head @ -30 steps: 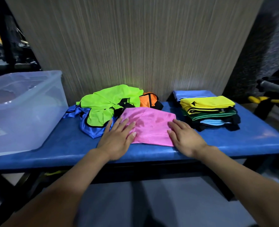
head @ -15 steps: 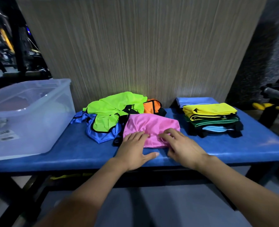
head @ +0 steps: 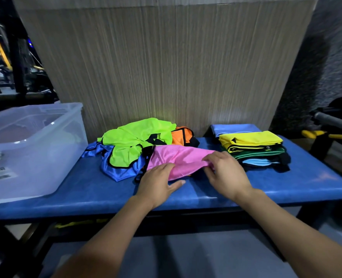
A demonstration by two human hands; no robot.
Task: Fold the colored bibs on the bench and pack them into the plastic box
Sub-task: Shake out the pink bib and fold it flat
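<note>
A folded pink bib [head: 178, 160] lies mid-bench on the blue padded bench [head: 98, 193]. My left hand [head: 158, 183] grips its near left edge, thumb under the fabric. My right hand [head: 226, 173] pinches its right edge and lifts it a little. Behind it lies a loose heap: a neon green bib [head: 136, 137], a blue bib [head: 118, 169] and an orange bib [head: 181, 135]. A stack of folded bibs [head: 254, 149], yellow on top, stands at the right. The clear plastic box [head: 31, 149] sits at the left end.
A wood-grain wall panel [head: 166, 67] rises right behind the bench. Gym equipment with a grey bar and yellow grips [head: 326, 133] stands off the right end. Dark machines fill the far left background. Grey floor lies below the bench.
Both hands went from pressing flat on the pink bib to gripping its near edges. The bib's right side is now raised off the bench, and the view has tilted up.
</note>
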